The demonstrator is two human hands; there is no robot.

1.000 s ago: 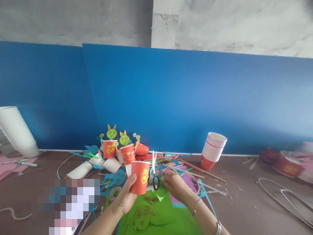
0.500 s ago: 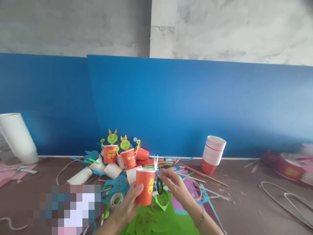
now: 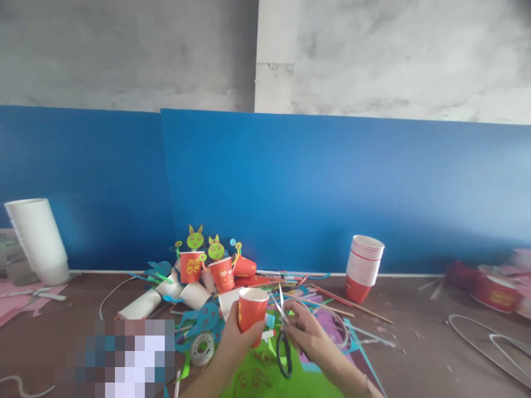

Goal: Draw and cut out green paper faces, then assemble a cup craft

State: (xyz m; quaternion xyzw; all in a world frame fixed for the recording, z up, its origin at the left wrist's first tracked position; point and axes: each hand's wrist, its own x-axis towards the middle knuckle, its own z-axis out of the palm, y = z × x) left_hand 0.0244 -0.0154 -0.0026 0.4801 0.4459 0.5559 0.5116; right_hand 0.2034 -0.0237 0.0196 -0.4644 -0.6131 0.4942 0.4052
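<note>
My left hand (image 3: 237, 338) is wrapped round a red paper cup (image 3: 252, 309), which it holds upright with the white rim on top. Black-handled scissors (image 3: 284, 345) are gripped in my right hand (image 3: 305, 327), their blades parted and pointing up beside the cup's right side. The blades look apart from the cup. Below both hands lies green paper (image 3: 274, 376) with a face drawn on it. A roll of tape (image 3: 203, 349) lies left of my left hand.
Red cups with green paper animal heads (image 3: 192, 267) stand behind a pile of straws, sticks and scraps. A tall stack of cups (image 3: 365, 268) is at the right, a white stack (image 3: 39, 240) at the far left. A cable (image 3: 477, 323) curls at right; a blue partition (image 3: 290, 188) stands behind.
My left hand has turned the cup, so its yellow print now faces left and the opening tips toward me. My right hand has shifted the scissors right and lower, away from the rim.
</note>
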